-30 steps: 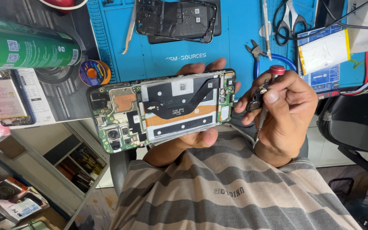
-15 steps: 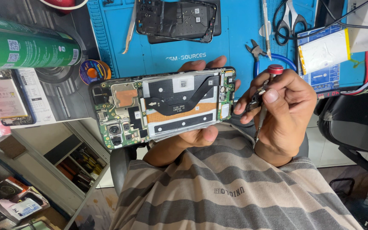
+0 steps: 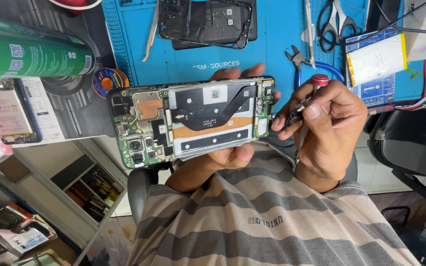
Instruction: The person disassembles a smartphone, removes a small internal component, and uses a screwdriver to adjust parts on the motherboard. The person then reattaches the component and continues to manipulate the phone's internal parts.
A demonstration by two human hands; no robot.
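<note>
Blue repair matting (image 3: 272,49) covers the bench behind the work, which sits at the top of the upside-down head view. Left hand (image 3: 232,152) is closed around an opened smartphone (image 3: 193,120), thumb on the near long edge and fingertips showing over the far edge; the phone is held level above the person's striped shirt (image 3: 272,221), clear of the mat, with its green circuit board, black flex cable and camera modules exposed. Right hand (image 3: 329,130) is curled shut around a small screwdriver (image 3: 304,128) with a red cap, gripped between thumb and fingers; a small dark part sits pinched at the fingertips just beside the phone's right end, and whether it touches the phone cannot be determined. On the mat beyond the hands lie a black phone back frame (image 3: 205,22), metal tweezers (image 3: 150,37), blue-handled cutters (image 3: 299,59), scissors (image 3: 338,24) and a flat battery pack (image 3: 373,56). Left of the mat rest a green spray can (image 3: 30,51) on its side, a roll of solder wick (image 3: 105,79) and a packaged phone part (image 3: 6,111). A black chair (image 3: 410,143) stands at the right
</note>
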